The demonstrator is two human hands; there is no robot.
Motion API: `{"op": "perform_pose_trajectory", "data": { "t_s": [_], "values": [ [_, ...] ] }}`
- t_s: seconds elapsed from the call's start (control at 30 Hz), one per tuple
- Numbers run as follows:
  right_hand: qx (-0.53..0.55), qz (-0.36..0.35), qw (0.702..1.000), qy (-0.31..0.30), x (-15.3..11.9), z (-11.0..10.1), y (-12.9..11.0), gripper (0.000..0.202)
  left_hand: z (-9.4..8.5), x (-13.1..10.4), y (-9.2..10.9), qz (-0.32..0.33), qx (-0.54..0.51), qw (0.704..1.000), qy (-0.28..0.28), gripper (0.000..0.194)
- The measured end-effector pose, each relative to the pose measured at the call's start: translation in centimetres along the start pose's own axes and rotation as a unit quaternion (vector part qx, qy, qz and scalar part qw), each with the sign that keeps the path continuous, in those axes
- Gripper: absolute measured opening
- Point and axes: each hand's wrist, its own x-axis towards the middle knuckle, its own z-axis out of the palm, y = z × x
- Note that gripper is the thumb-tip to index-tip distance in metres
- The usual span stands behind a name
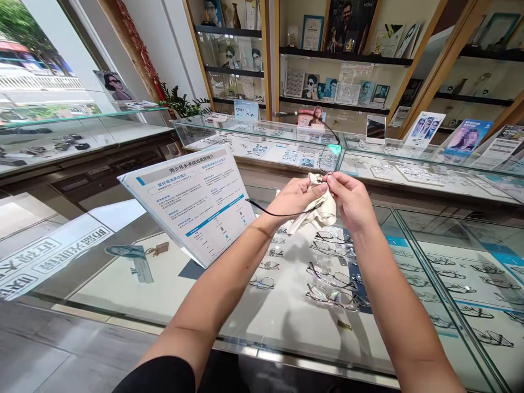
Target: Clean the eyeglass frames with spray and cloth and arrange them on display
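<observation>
A pair of thin black-framed eyeglasses (329,157) is held up over the glass counter, one lens showing a green reflection. One dark temple arm runs past my left wrist, its tip pointing left. My left hand (298,195) is closed on a cream cleaning cloth (321,214), which hangs down in folds between my hands. The fingers of my right hand (349,196) pinch the eyeglasses near the top of the cloth. The other lens is hidden behind the cloth and fingers.
Beneath my arms, a glass display case (286,327) contains rows of spectacles (331,297). A printed sign board (196,202) stands left of my hands. Further off are another glass counter (262,136) with stand-up cards and shelves (344,54) with pictures. A window is at upper left.
</observation>
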Motion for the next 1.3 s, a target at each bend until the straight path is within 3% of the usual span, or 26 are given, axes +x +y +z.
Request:
{"op": "perform_pose_trajectory", "data": {
  "t_s": [0.17, 0.33, 0.47, 0.73, 0.97, 1.3],
  "values": [
    [0.024, 0.019, 0.999, 0.030, 0.2, 0.2, 0.2, 0.036, -0.5, 0.2, -0.1, -0.042, -0.056, 0.995, -0.066, 0.064],
    [0.010, 0.010, 0.997, 0.069, 0.7, -0.8, -0.6, 0.033, -2.0, 1.1, -1.2, -0.072, -0.116, 0.990, -0.031, 0.066],
    [-0.007, 0.023, 1.000, 0.016, 0.6, -1.6, -1.4, 0.032, -3.5, 1.4, -1.3, -0.050, -0.154, 0.986, 0.030, 0.062],
    [0.030, 0.146, 0.984, -0.100, 0.5, -1.1, -0.7, 0.042, -4.0, 0.2, 0.2, -0.002, -0.111, 0.993, -0.043, 0.051],
    [0.107, 0.206, 0.962, -0.145, 0.2, -0.1, -0.1, 0.042, -3.5, 0.4, 0.2, 0.034, -0.097, 0.989, -0.105, 0.049],
    [0.131, 0.216, 0.959, -0.133, -0.3, 0.8, 0.5, 0.041, -2.2, 0.6, -0.4, 0.022, -0.100, 0.995, 0.017, 0.050]
  ]
}}
